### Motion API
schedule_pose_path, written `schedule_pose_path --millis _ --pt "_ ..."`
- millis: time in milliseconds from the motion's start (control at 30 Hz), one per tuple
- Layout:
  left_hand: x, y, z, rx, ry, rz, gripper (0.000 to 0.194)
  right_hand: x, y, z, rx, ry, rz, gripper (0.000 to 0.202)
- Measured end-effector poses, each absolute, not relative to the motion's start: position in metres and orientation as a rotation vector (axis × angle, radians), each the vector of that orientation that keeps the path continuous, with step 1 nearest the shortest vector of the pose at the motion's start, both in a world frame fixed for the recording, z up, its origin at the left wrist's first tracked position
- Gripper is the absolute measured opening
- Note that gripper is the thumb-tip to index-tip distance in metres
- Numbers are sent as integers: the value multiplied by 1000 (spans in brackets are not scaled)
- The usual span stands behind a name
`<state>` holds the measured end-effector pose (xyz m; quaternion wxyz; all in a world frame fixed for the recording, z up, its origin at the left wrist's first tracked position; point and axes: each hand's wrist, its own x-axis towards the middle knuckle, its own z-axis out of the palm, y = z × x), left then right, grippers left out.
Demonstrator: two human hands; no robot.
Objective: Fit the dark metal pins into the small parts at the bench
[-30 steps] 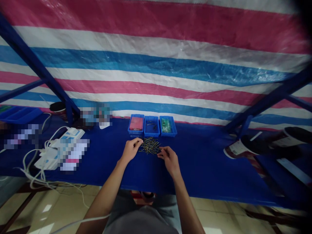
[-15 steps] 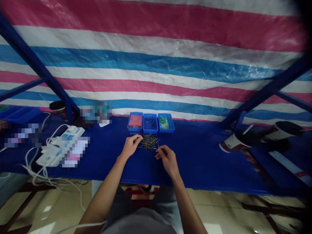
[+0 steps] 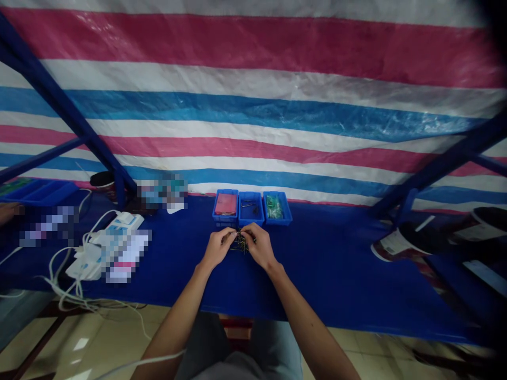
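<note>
A pile of small dark and brassy screw-like pieces (image 3: 242,244) lies on the blue table, partly hidden by both hands. On its left side my left hand (image 3: 218,246) is closed in a pinch; whatever is at its fingertips is too small to name. My right hand (image 3: 258,244) is closed too, its fingertips over the pile and almost meeting the left ones. Just behind stand three small blue bins: one with pink pieces (image 3: 226,205), one with a few dark metal pieces (image 3: 251,207), one with green pieces in clear plastic (image 3: 276,208).
A white power strip (image 3: 105,245) with tangled cables lies on the left, beside a blurred-out paper (image 3: 129,258). Another person's hand (image 3: 10,212) shows at the far left. Lidded cups (image 3: 400,241) stand on the right. A striped sheet (image 3: 253,121) hangs behind.
My right hand has moved left and up from the pile's right edge to my left hand, covering part of the pile. The whole view has shifted slightly.
</note>
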<state>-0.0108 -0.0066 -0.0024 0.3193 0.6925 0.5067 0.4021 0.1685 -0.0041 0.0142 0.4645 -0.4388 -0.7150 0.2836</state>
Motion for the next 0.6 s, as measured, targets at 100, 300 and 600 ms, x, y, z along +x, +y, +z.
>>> schedule_pose_path --millis 100,300,600 --pt "-10 -8 -1 1852 1318 1060 37 170 -11 7 -1080 -1776 571 20" --pt "-10 -8 3 1899 1301 994 41 168 -15 -1 -1165 -1891 477 23" --pt "-9 -5 0 1849 1330 1055 34 170 0 9 -1062 -2090 382 23"
